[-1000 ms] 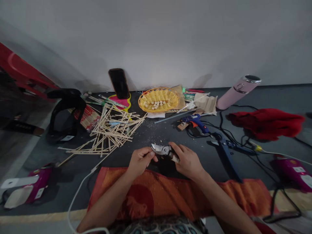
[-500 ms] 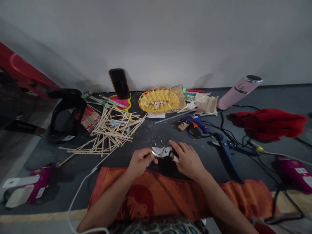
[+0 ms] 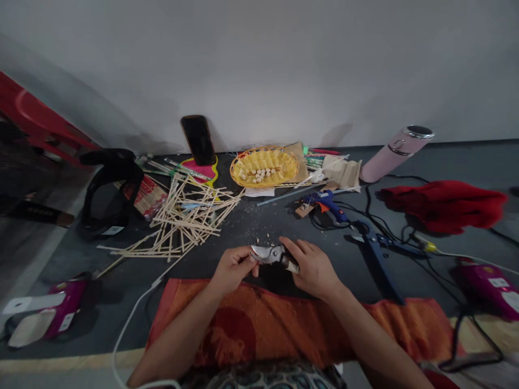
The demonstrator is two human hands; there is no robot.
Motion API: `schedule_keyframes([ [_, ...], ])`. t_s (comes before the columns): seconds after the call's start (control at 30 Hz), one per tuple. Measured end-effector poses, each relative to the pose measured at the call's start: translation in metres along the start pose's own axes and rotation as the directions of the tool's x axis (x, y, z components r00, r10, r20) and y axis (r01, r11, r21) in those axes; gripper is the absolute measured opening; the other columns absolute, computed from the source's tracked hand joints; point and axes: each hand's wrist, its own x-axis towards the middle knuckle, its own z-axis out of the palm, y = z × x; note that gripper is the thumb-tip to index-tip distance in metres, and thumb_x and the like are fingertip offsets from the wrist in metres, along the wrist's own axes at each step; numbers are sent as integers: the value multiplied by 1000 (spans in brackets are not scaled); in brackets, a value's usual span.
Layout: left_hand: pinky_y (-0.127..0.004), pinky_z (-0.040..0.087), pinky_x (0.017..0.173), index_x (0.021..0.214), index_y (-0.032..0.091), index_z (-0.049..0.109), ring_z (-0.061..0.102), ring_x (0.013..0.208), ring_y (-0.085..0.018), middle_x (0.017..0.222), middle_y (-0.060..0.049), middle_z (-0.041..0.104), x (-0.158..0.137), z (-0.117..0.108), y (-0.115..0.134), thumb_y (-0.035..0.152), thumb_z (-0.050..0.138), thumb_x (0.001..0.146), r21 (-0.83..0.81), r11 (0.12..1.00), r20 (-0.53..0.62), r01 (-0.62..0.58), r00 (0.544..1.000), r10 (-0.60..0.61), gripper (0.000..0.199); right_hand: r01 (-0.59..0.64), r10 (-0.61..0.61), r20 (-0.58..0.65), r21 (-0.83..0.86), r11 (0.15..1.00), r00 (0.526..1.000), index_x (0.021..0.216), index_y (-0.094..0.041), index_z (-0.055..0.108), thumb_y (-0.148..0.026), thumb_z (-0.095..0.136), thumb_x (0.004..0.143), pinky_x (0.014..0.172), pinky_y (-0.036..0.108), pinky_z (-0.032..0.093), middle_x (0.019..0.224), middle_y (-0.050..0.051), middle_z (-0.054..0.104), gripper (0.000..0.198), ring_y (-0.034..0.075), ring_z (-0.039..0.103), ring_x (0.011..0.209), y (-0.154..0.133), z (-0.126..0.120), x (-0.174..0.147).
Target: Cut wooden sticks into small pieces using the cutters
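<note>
My right hand [image 3: 318,273] is closed round the handles of a pair of pruning shears [image 3: 267,254], whose curved silver blade points left. At the blade's tip, my left hand [image 3: 232,271] is closed, thumb and fingertips pinched together. What it pinches is too small or hidden to make out. Tiny pale bits lie on the dark table just beyond the blade. Left of my hands spreads a loose pile of thin wooden sticks [image 3: 188,219]. Farther back, a yellow woven basket [image 3: 284,159] holds several short cut pieces.
An orange towel [image 3: 300,324] lies under my forearms. On the right are a blue glue gun [image 3: 333,208], a blue-handled tool [image 3: 377,259], cables, a red cloth [image 3: 446,205] and a pink flask [image 3: 395,154]. A phone [image 3: 198,140] leans at the back; a white cable runs at left.
Both hands and the shears stay nearly in place by the left fingertips. The view has shifted only slightly.
</note>
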Motion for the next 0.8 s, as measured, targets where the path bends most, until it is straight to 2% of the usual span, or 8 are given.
schedule_keyframes([
  [0.17, -19, 29, 48, 71, 13, 63, 40, 44, -7, 55, -1, 59, 0, 1, 1, 45, 56, 86, 1, 1000, -41, 16, 999, -16, 36, -22, 22, -12, -12, 1000, 1000, 133, -21, 44, -22, 50, 84, 79, 30, 39, 98, 7, 60, 50, 21, 55, 85, -1, 4, -1],
  [0.3, -19, 26, 45, 71, 12, 63, 36, 43, -6, 56, -2, 60, 0, 1, 0, 47, 57, 85, -20, 999, -23, 45, 999, -45, 38, -10, 8, -46, -36, 999, 999, 134, -20, 44, -20, 50, 84, 81, 32, 38, 101, 9, 60, 50, 22, 53, 89, 0, 5, 1],
  [0.43, -19, 22, 43, 74, 11, 64, 33, 41, -5, 53, -2, 59, -1, -1, -1, 47, 64, 79, -138, 984, 65, 116, 992, -108, 36, 23, -25, -29, -56, 998, 999, 141, -20, 34, -15, 47, 83, 86, 36, 35, 111, 11, 57, 60, 25, 49, 100, 3, 2, 3],
  [0.6, -19, 15, 39, 71, 10, 65, 29, 35, -4, 47, -1, 57, -1, -3, 0, 50, 73, 67, -236, 922, 231, 307, 939, -254, 41, 82, -82, 10, -38, 996, 997, 143, -21, 32, -13, 50, 78, 87, 38, 32, 116, 11, 55, 67, 25, 47, 102, 5, -2, 3],
  [0.8, -21, 16, 39, 65, 10, 66, 37, 34, -6, 43, -2, 55, 0, -6, 4, 46, 78, 59, -301, 876, 317, 377, 906, -281, 39, 106, -106, 14, 5, 994, 994, 142, -21, 33, -11, 50, 77, 91, 40, 30, 115, 11, 54, 68, 25, 46, 104, 4, -4, 2],
])
